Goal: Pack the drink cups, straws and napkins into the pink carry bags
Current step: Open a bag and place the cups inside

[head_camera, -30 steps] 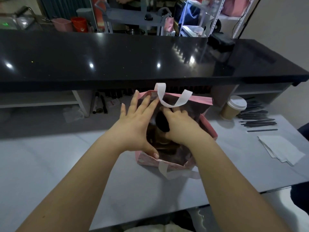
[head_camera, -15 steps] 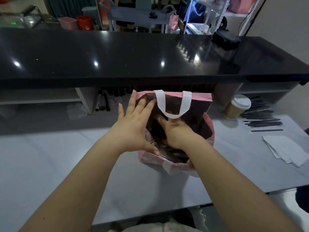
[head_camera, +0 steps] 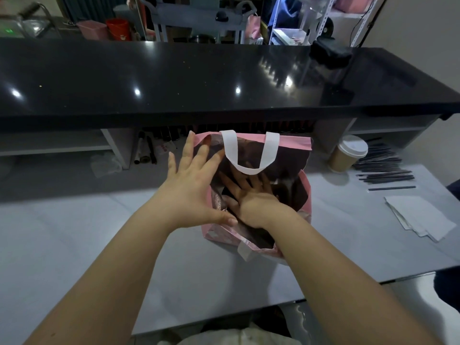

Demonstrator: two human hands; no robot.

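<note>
Head view. Left hand [head_camera: 191, 192] laid wide against the left side of the pink bag [head_camera: 305, 195], fingers straight and fanned. Fingertips up at the far rim, thumb down at the near rim. Pressing on the bag wall, curled round nothing.

Right hand [head_camera: 251, 199] just right of the left one, down inside the bag's mouth, palm down, fingers straight and splayed. Nothing visibly held; too dark in there to tell what lies under the palm.

Bag upright on the grey table [head_camera: 74, 232], mouth open, wrapped around the right hand and touching the left. Far handle [head_camera: 249, 155], white, standing up just beyond the right fingertips. Near handle [head_camera: 245, 251] folded down outside the rim, beside the right forearm.

Well to the right of the right hand, apart from the bag:
- Cup [head_camera: 347, 155] with a white lid, upright, beyond and to the right.
- Straws [head_camera: 383, 168], dark, in a loose pile just right of the cup.
- Napkins [head_camera: 420, 217], white, stacked nearer, out to the right of the forearm.

Black counter [head_camera: 174, 78] beyond both hands, raised above the table's far side.
</note>
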